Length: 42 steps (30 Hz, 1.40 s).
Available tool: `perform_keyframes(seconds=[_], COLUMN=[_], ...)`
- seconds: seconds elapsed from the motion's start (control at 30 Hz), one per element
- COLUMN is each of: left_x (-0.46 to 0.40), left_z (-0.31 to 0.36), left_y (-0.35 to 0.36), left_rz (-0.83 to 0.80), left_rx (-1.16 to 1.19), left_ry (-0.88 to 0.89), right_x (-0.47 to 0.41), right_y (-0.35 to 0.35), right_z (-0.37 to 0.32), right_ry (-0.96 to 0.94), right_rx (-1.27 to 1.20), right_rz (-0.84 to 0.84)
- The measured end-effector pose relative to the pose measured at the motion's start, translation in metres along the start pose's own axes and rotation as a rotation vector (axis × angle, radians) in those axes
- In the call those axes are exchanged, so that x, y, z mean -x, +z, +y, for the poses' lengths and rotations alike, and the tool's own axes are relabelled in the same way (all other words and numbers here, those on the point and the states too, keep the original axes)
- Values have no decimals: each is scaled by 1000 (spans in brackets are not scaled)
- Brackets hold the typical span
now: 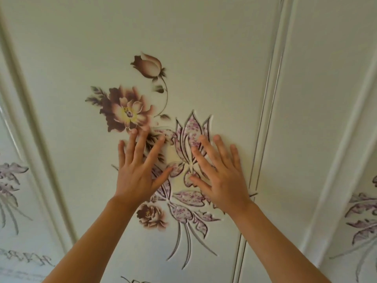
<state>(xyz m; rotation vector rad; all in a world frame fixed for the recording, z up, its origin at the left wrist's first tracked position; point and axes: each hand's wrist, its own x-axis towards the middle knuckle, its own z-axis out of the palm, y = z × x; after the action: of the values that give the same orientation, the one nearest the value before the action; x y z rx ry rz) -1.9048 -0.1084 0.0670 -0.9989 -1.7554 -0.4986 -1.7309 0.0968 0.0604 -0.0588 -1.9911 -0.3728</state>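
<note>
two hands lie flat against a pale door panel [204, 58], arms coming in from 6 o'clock. left hand [136, 178] sits at 7 o'clock of frame centre, fingers [140, 148] straight and spread, tips touching the lower edge of the big brown flower [126, 111] at 12 o'clock of that hand. right hand [222, 180] sits at 5 o'clock of centre, fingers [206, 148] straight and spread too, lying over the carved purple flower [191, 131]. hands near each other, not touching. brown bud [150, 66] at 12 o'clock above the big flower. small brown flower [151, 216] at 5 o'clock of the left wrist. raised moulding strip [271, 119] at 3 o'clock of the right hand.
</note>
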Motion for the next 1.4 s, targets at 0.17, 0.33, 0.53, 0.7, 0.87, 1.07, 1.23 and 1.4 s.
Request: perform_keyframes(seconds=[0.17, 0.33, 0.53, 0.7, 0.87, 1.07, 1.23, 1.4], left_x=[2, 2, -2, -7, -15, -25, -32, -39], left_z=[-5, 2, 22, 53, 97, 150, 190, 227], left_y=[15, 21, 28, 35, 38, 38, 39, 40], left_rz=[38, 80, 119, 133, 115, 87, 78, 52], left_rx=[42, 86, 115, 109, 114, 130, 143, 157], left_ry=[20, 19, 24, 24, 15, 11, 11, 17], right_x=[1, 3, 10, 22, 39, 61, 77, 91], right_y=[6, 3, -11, -28, -46, -71, -90, -110], right_z=[4, 7, 21, 46, 79, 117, 146, 171], right_ry=[0, 22, 51, 72, 90, 116, 132, 151], right_rx=[39, 38, 45, 32, 29, 41, 38, 47], right_rz=[27, 22, 26, 16, -2, -21, -46, -54])
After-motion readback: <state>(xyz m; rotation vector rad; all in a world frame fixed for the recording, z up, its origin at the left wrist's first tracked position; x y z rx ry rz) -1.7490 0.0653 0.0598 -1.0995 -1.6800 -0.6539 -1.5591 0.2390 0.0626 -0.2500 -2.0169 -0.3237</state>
